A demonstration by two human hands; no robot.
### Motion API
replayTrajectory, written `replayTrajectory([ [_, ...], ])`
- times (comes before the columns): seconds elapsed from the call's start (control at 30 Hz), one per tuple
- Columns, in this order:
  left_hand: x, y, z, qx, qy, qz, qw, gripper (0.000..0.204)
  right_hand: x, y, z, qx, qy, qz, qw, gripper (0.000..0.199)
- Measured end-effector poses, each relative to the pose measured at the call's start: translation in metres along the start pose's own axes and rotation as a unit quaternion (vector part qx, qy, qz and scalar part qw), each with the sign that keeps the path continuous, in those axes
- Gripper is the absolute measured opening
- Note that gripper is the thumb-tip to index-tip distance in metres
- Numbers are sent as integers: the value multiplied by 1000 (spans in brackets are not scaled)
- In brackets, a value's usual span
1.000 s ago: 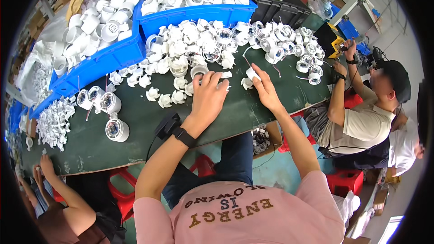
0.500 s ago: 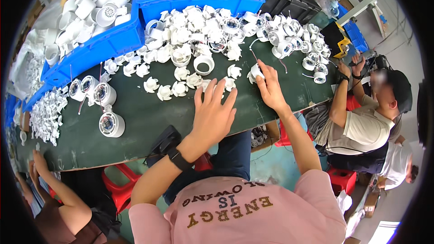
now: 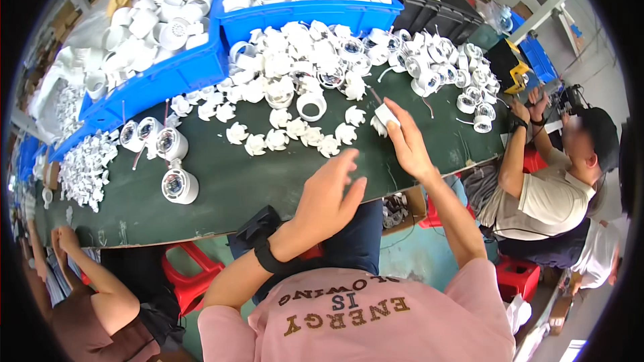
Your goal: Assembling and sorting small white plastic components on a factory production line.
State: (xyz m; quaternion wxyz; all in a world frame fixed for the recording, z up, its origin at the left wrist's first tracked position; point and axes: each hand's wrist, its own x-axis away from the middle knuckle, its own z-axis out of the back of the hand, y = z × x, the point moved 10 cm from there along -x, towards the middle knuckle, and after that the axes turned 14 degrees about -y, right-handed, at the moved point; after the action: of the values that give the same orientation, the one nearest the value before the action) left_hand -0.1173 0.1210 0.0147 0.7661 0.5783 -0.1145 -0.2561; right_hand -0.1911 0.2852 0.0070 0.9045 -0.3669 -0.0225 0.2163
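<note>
My right hand [image 3: 410, 149] grips a small white cylindrical part [image 3: 386, 114] between thumb and fingers, just above the green table; a thin wire rises from it. A white bladed impeller [image 3: 378, 127] lies right beside that part, partly hidden by it. Nothing is in my left hand [image 3: 329, 191], held over the table's front edge with its fingers apart and slightly blurred. Beyond it, several white impellers [image 3: 276, 139] lie in a loose curved row. A white ring-shaped housing [image 3: 311, 106] sits behind them, at the edge of a large pile of white parts [image 3: 302, 60].
Blue bins [image 3: 312, 17] of white housings line the back, beside a black crate [image 3: 439, 10]. At left stand several wired round housings [image 3: 180, 185] and a heap of small white pieces [image 3: 87, 167]. Wired units [image 3: 429, 67] cluster at right. Co-workers sit on both sides.
My left hand has drawn back from the impellers toward me. The cylindrical part in my right hand has tilted, and its white side shows more. The whole view has shifted slightly.
</note>
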Motion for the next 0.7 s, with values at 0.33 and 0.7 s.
replayTrajectory([
  [0.33, 45, -34, 43, 539, 68, 10, 839, 33, -41, -104, -46, -50, -42, 47, 997, 28],
  [0.7, 72, -43, 110, 222, 222, 77, 946, 41, -20, -106, -98, -375, -348, -43, 858, 26],
])
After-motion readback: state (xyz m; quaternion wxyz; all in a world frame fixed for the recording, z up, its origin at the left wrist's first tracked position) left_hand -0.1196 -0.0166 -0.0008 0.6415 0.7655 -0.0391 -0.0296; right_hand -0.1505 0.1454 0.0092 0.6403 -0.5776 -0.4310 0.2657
